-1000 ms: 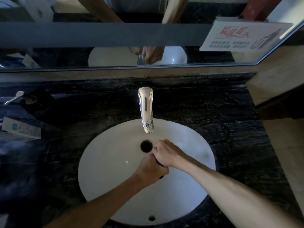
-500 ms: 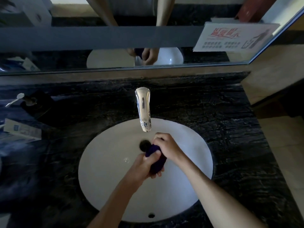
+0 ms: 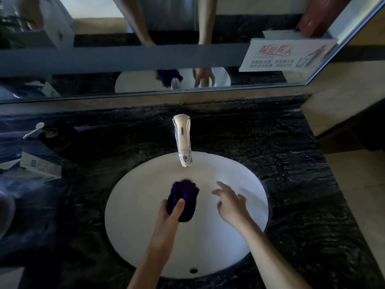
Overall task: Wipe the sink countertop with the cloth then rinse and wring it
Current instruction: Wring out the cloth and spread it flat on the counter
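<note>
Now the right hand (image 3: 231,202) has let go — fingers spread, empty. The left hand (image 3: 171,213) alone clenches the bunched cloth (image 3: 183,197) over the sink (image 3: 133,226) — wringing looks finished.

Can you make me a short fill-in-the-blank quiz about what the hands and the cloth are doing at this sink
1. The purple cloth is gripped by the ____ hand.
2. The right hand is open and holds ____.
3. The cloth is bunched up over the white ____.
4. The faucet spout sits just ____ the cloth, on the far side.

Missing words: left; nothing; sink; beyond
</note>
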Demonstrator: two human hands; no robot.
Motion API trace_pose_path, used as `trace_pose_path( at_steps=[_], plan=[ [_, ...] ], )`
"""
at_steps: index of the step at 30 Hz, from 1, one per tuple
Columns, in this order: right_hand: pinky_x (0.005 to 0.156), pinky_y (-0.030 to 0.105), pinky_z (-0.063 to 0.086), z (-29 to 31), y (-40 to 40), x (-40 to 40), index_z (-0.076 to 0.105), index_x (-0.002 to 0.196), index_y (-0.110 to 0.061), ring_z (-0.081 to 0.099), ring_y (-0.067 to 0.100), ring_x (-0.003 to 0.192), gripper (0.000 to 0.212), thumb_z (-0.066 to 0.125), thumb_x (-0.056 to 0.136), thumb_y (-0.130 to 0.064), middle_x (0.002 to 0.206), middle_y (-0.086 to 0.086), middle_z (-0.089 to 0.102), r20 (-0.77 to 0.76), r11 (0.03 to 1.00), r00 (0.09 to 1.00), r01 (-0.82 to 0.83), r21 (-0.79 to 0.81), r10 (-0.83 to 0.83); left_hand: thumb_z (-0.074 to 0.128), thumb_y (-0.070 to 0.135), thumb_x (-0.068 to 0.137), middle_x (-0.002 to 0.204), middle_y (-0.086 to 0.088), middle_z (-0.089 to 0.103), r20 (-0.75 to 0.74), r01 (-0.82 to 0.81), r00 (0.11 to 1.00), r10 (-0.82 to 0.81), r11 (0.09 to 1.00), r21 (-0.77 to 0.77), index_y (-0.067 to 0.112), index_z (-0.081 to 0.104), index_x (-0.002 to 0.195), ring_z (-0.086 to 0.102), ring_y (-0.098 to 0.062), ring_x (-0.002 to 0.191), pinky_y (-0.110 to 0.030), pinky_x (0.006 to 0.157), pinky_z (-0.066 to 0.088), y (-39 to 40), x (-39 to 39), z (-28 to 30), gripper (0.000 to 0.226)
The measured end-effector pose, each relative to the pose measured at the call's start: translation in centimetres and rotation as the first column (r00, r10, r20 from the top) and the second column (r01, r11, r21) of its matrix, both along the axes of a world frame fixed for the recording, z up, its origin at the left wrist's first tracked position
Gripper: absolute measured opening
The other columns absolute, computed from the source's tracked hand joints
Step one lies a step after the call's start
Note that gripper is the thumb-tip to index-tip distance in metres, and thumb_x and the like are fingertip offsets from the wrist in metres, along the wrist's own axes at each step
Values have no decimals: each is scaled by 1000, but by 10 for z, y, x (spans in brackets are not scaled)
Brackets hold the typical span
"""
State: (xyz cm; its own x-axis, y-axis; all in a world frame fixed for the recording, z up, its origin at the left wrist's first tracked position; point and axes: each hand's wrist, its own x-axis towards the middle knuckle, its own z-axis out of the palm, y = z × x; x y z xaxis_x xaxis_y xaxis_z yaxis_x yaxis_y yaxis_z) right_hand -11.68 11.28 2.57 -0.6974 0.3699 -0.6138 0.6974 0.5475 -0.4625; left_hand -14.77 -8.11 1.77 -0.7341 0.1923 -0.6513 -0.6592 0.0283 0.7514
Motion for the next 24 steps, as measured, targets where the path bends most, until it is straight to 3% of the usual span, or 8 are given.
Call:
trace_pose_path(
  at_steps=[2, 4, 7, 10, 13, 17, 19, 24],
  plan=[
    [100, 28, 47, 4, -12, 8, 65, 128, -16, 60, 20, 129, 29, 56, 101, -15, 137, 2, 64, -214, 986, 971, 77, -149, -108, 71, 64, 64, 112, -12, 69, -49, 29, 998, -32, 998, -62, 20, 60, 109, 67, -30, 108, -52, 99, 52, -2, 2, 1, 64],
    [84, 18, 51, 15, -31, 12, 66, 121, -18, 69, 9, 105, 23, 62, 99, -14, 118, -1, 71, -376, 947, 902, 92, -307, -210, 71, 66, 66, 112, -7, 69, -105, 91, 989, -99, 992, -84, 21, 57, 112, 67, -22, 107, -41, 91, 54, -5, 2, 5, 66],
    [80, 13, 54, 30, -55, 22, 60, 134, -19, 65, 2, 100, 38, 67, 97, -15, 123, -2, 60, -500, 953, 838, 73, -293, -218, 76, 56, 78, 117, -1, 73, -167, 187, 969, -181, 982, 23, 20, 57, 123, 69, -14, 111, -25, 85, 56, -9, 5, 10, 61],
    [85, 19, 57, 41, -62, 33, 54, 143, -19, 65, 8, 103, 47, 65, 98, -12, 121, 2, 52, -521, 938, 798, 150, -313, -302, 76, 36, 87, 118, -2, 75, -231, 266, 943, -240, 960, 88, 15, 60, 126, 71, -16, 112, -21, 87, 55, -12, 9, 23, 47],
    [83, 16, 54, 52, -63, 43, 55, 139, -30, 63, 6, 104, 44, 64, 99, -15, 118, -4, 60, -552, 933, 768, 167, -318, -325, 84, 43, 77, 111, 3, 77, -288, 276, 924, -251, 960, 46, 17, 66, 117, 74, -13, 103, -22, 82, 57, -14, 11, 37, 51],
    [84, 24, 57, 59, -64, 56, 62, 123, -39, 64, 7, 107, 28, 62, 95, -39, 118, -10, 68, -523, 901, 772, 146, -407, -362, 84, 32, 80, 101, 2, 77, -354, 249, 905, -236, 969, -10, 12, 69, 106, 76, -15, 91, -27, 74, 61, -16, 17, 46, 37],
    [87, 36, 60, 61, -65, 62, 64, 123, -33, 66, 10, 108, 41, 62, 89, -56, 120, -7, 70, -508, 888, 778, 136, -439, -370, 79, 25, 79, 93, -4, 78, -387, 235, 895, -224, 972, -21, 9, 71, 100, 77, -20, 83, -30, 70, 62, -16, 19, 51, 28],
    [84, 41, 62, 65, -76, 70, 59, 112, -28, 74, 12, 94, 66, 70, 72, -79, 101, -6, 76, -455, 847, 795, 133, -514, -401, 86, 6, 76, 77, -11, 74, -480, 268, 829, -287, 957, -110, 11, 70, 88, 73, -26, 68, -32, 63, 59, -19, 23, 61, 20]
  ],
)
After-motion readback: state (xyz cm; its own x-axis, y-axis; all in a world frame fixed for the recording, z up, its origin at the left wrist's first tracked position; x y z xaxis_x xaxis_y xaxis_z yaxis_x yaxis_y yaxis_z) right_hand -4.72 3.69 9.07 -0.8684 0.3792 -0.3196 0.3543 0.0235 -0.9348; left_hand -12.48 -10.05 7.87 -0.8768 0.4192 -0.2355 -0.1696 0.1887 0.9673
